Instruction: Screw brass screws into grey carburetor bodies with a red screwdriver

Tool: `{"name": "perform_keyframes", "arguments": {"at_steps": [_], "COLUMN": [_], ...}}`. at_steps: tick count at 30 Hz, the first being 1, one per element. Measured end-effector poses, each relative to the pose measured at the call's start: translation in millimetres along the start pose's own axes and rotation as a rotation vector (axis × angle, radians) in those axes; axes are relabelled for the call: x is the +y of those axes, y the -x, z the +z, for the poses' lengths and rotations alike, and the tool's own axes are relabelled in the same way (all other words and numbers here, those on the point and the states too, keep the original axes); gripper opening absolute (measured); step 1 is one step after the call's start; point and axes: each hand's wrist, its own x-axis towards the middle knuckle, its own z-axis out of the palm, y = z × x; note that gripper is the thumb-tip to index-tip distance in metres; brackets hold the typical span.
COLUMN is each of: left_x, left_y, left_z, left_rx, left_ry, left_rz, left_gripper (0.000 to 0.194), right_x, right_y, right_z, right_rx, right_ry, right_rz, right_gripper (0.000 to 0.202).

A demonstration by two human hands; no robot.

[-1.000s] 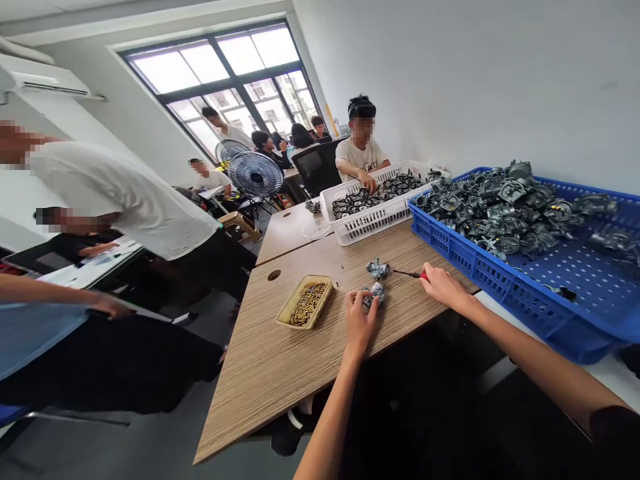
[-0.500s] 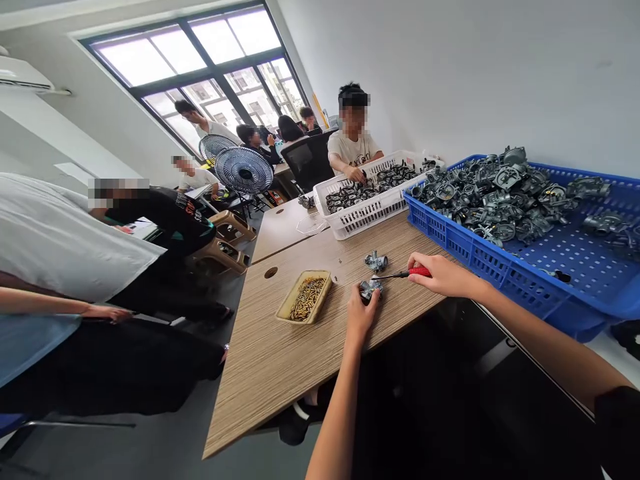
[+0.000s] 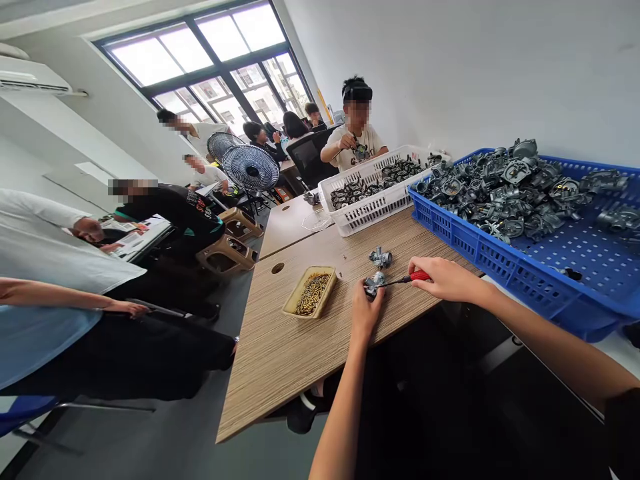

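Note:
My left hand (image 3: 367, 311) is closed around a grey metal carburetor (image 3: 374, 283) low over the wooden table (image 3: 270, 347), near its front edge. In my right hand (image 3: 440, 277) is a screwdriver (image 3: 419, 275) with a red handle; its dark shaft points left, and the tip is at the held carburetor. Whether the tip sits in a screw is too small to tell. Just behind my left hand, a second carburetor (image 3: 381, 257) rests on the table. Left of my hands stands a yellowish tray (image 3: 287, 308) of small brass-coloured screws (image 3: 314, 295).
A blue crate (image 3: 500, 267) heaped with carburetors stands at the right. Behind the table's middle is a white basket (image 3: 370, 212) of dark parts. Across from me, a person (image 3: 354, 143) holds a part. Other people and a fan (image 3: 250, 167) are at the left.
The view has shifted slightly, moving the scene rightward. The screwdriver tip is lower on the held carburetor. The person across has raised a part from the white basket.

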Motion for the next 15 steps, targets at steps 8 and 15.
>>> {"name": "perform_keyframes", "arguments": {"at_steps": [8,15], "left_x": [-0.8,-2.1], "left_y": [4.7,4.4], "left_z": [-0.2,0.5], "left_rx": [0.099,0.117], "left_ry": [-0.09,-0.091], "left_rz": [0.011,0.016], "left_gripper": [0.035,0.036], "right_x": [-10.7,-6.9], "right_y": [4.8,2.8], "right_z": [0.4,2.9], "right_rx": [0.02,0.019], "right_ry": [0.054,0.046], "right_rz": [-0.055,-0.048], "right_gripper": [0.008,0.008]}}
